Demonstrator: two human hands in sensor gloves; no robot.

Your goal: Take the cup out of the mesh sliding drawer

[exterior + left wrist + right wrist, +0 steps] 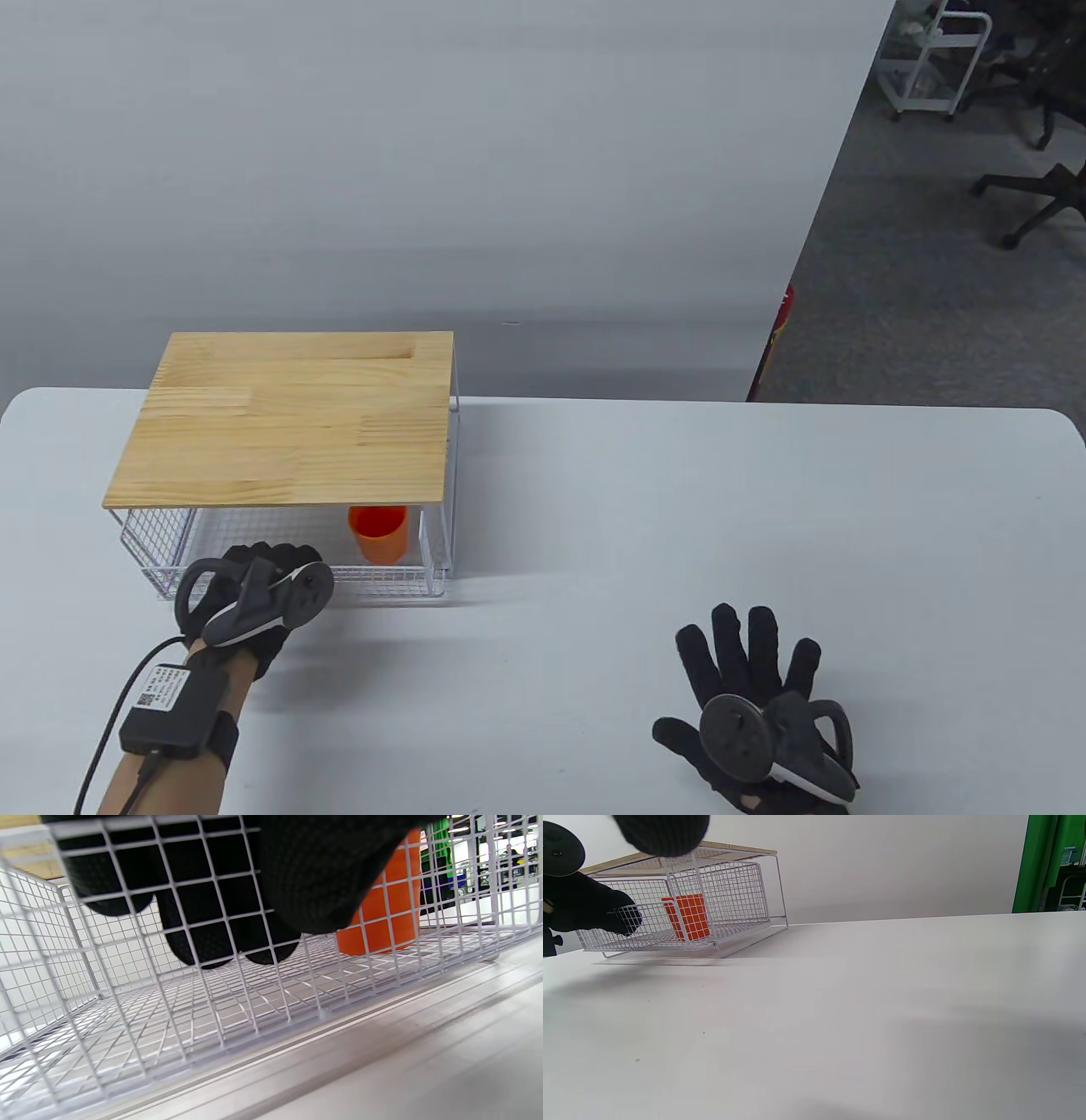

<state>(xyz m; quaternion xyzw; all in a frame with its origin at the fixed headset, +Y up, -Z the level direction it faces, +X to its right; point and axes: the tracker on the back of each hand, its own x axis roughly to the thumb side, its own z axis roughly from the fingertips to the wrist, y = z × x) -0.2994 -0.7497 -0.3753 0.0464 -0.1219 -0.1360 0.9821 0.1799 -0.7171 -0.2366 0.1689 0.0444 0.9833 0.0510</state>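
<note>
An orange cup (378, 532) stands upright in the right part of the white mesh drawer (382, 581), which sticks out a little from under the wooden top (288, 420). My left hand (254, 586) grips the drawer's front wall, fingers hooked over the rim and inside the mesh (203, 938). The cup also shows behind the mesh in the left wrist view (382, 912) and in the right wrist view (687, 916). My right hand (755, 679) rests flat on the table, fingers spread, empty.
The wire frame (454, 475) carrying the wooden top stands at the table's left. The white table (645, 509) runs to the right of it. Beyond the table's far right are office chairs (1035, 195) and a white cart (933, 59) on the floor.
</note>
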